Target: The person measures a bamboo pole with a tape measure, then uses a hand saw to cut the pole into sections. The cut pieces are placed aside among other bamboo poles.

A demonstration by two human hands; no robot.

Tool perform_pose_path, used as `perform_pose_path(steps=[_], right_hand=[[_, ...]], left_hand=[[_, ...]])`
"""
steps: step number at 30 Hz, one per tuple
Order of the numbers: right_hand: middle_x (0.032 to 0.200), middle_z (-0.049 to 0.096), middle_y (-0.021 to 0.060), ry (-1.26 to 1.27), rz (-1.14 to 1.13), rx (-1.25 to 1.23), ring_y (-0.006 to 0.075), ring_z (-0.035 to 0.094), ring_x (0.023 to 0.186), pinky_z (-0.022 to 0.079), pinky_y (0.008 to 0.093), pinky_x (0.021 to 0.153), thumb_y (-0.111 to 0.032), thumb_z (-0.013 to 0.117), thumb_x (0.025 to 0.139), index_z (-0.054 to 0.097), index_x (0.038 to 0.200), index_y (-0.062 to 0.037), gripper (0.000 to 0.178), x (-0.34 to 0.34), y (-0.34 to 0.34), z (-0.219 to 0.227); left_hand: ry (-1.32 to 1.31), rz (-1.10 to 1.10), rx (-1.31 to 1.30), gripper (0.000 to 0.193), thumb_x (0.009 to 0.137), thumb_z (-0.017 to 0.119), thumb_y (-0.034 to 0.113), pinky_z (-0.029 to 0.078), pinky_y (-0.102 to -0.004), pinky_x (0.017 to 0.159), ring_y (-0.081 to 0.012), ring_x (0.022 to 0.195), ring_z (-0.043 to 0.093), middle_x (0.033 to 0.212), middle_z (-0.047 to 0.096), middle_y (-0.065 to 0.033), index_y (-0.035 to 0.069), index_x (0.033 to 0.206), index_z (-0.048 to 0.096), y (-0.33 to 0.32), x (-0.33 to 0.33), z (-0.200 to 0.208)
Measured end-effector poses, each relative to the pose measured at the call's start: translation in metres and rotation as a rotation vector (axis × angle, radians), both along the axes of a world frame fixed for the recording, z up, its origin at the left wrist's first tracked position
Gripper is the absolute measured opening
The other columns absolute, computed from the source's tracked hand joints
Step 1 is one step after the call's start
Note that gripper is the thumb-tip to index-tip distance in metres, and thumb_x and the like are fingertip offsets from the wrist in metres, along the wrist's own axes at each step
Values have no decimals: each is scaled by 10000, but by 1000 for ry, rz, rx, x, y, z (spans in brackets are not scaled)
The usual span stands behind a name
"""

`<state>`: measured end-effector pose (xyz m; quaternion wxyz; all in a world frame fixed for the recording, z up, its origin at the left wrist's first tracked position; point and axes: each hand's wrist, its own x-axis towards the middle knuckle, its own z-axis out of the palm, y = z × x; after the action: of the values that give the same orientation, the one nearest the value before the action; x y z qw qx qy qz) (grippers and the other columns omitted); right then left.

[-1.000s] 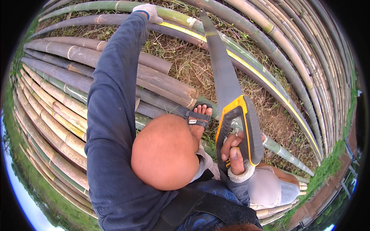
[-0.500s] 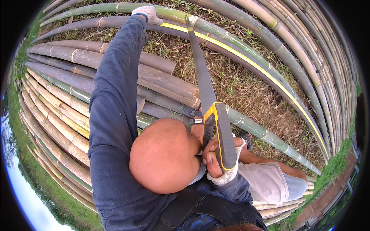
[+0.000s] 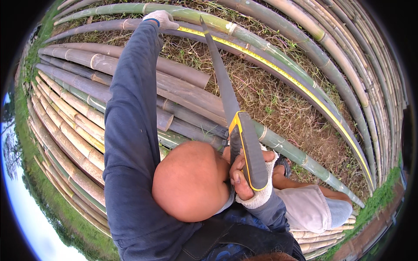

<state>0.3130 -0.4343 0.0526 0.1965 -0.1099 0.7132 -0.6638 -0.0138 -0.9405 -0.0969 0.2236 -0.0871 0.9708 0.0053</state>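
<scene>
My left hand (image 3: 162, 18), in a white glove, reaches far forward and grips a long green bamboo pole (image 3: 265, 45) lying across dry grass. A yellow tape measure (image 3: 305, 89) runs along the neighbouring grey pole. My right hand (image 3: 251, 189), also gloved, is closed on the yellow and black handle (image 3: 249, 152) of a hand saw, close in front of my head. The saw's blade (image 3: 220, 78) points away from me, and its tip lies near the poles just right of my left hand.
A stack of cut bamboo poles (image 3: 78, 108) lies to the left. More long poles (image 3: 361, 65) curve along the right. Dry grass (image 3: 278, 104) covers the ground between them. My bent leg in light shorts (image 3: 313, 209) is at lower right.
The saw has swung left and its handle has come closer to my head. The blade tip now lies nearer my left hand, which has stayed on the pole.
</scene>
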Motion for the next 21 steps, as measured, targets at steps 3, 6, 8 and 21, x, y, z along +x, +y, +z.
perform_pose_path(steps=[3,6,8,21], right_hand=[[758,576,36,26,7,14,126,540,591,456,284,578,-159,727,985,464,1196,-100,343,-6,-11,-4],[735,566,33,61,22,24,125,529,587,459,290,590,-134,709,983,441,1205,-103,350,-16,-19,-5],[723,561,31,103,63,55,124,526,584,459,293,589,-126,700,982,420,1221,-104,369,-24,-22,-4],[1155,525,153,-2,86,70,324,512,1071,226,536,1297,-240,651,991,486,1238,-24,367,-13,-42,2]], left_hand=[[19,-7,-56,578,857,786,617,570,-468,1022,-315,1143,752,1219,807,-112,193,1246,837,1,-3,-3],[-5,42,-56,575,839,811,602,574,-466,1013,-311,1135,756,1208,810,-106,203,1253,836,5,-8,-3],[-17,45,-68,583,829,825,593,576,-468,1007,-310,1133,758,1204,811,-103,200,1260,832,7,-10,-2],[-59,24,-82,620,808,850,612,574,-444,1026,-303,1155,757,1213,811,-103,177,1249,834,7,-17,0]])
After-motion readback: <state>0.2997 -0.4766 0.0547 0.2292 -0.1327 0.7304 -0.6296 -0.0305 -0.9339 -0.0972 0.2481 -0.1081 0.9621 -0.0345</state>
